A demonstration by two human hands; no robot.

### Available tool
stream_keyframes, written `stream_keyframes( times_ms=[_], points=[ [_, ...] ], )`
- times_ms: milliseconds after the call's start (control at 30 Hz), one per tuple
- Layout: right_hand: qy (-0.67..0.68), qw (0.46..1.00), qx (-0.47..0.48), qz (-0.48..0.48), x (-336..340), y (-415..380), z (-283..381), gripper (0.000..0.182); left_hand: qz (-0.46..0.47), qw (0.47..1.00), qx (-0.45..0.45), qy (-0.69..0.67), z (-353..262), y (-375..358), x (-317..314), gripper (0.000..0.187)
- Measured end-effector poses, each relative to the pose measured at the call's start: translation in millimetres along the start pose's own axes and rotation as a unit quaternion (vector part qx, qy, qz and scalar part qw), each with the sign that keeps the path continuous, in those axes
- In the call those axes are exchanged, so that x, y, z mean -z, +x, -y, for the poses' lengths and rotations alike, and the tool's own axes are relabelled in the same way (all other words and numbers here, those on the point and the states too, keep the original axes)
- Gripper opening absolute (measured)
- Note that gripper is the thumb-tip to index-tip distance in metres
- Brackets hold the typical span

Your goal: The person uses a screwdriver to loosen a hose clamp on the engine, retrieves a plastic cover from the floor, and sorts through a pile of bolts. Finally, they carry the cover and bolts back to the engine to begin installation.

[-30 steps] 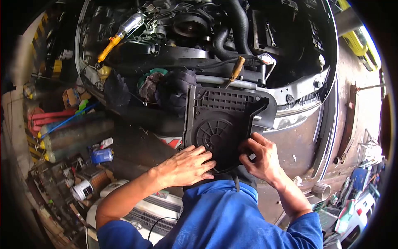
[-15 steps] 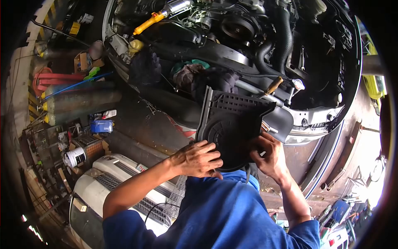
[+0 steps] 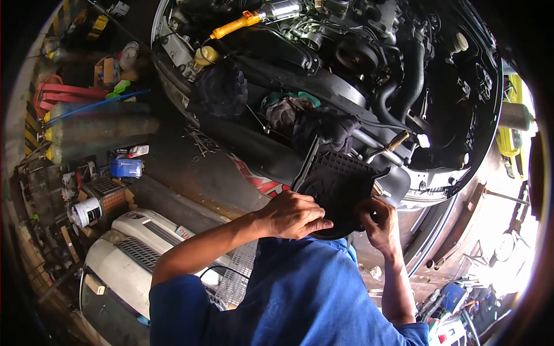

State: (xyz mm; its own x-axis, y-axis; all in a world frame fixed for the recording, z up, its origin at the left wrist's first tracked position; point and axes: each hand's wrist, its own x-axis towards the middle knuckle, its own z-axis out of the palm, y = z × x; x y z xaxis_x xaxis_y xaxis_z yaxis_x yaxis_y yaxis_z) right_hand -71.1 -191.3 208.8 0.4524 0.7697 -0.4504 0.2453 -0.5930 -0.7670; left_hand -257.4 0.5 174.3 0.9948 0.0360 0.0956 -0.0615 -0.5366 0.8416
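Note:
A black moulded plastic cover with a ribbed grid along its top and a round raised pattern stands tilted in front of my chest. My left hand grips its lower left edge, thumb pointing across the face. At the lower right edge, my right hand is closed with curled fingers against the cover; whether a small part is also pinched there is hidden. Just beyond the cover lie a dark crumpled cloth and a tool with a wooden handle, on the car's front end.
The open engine bay lies ahead, with a yellow-handled work lamp across it. A detached white bumper rests at lower left. Gas cylinders, a blue box and a white bucket stand on the left.
My view has shifted, so the car appears further right. My left hand has turned and moved slightly right along the cover's edge, and the cover sits a little lower and more tilted.

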Motion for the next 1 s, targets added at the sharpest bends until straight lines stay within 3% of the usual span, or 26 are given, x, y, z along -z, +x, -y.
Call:
stream_keyframes(
  times_ms=[67,167,267,367,467,500,567,600,733,800,1000],
  points=[
    [-0.005,1.000,-0.009,0.017,-2,3,8,0.013,0.022,0.999,0.043,-0.021,5,-5,1,0.045],
    [-0.011,0.999,-0.011,0.043,-11,7,17,0.013,0.173,0.975,0.136,-0.023,8,-5,11,0.053],
    [-0.021,0.999,0.005,0.050,-25,11,23,0.013,0.172,0.973,0.147,-0.045,26,-12,3,0.058],
    [-0.053,0.998,0.015,0.034,-33,11,28,0.013,0.098,0.975,0.168,-0.106,28,-15,13,0.058],
    [-0.056,0.998,0.010,0.031,-36,13,33,0.014,-0.026,0.936,0.214,-0.277,36,-12,32,0.060],
    [-0.047,0.999,0.011,0.020,-37,11,30,0.014,-0.081,0.870,0.234,-0.426,41,-13,39,0.056],
    [-0.047,0.999,0.027,-0.005,-37,8,25,0.013,-0.251,0.762,0.285,-0.524,52,-8,65,0.050],
    [-0.048,0.998,0.030,-0.003,-35,8,26,0.013,-0.303,0.661,0.356,-0.587,73,-9,75,0.053],
    [-0.043,0.998,0.044,-0.019,-29,4,28,0.011,-0.416,0.503,0.354,-0.670,201,-53,85,0.044],
    [-0.036,0.998,0.044,-0.033,-28,3,33,0.011,-0.440,0.463,0.352,-0.684,244,-70,84,0.038],
    [-0.009,0.998,0.030,-0.052,-27,3,37,0.010,-0.463,0.460,0.373,-0.659,246,-66,103,0.039]
  ],
)
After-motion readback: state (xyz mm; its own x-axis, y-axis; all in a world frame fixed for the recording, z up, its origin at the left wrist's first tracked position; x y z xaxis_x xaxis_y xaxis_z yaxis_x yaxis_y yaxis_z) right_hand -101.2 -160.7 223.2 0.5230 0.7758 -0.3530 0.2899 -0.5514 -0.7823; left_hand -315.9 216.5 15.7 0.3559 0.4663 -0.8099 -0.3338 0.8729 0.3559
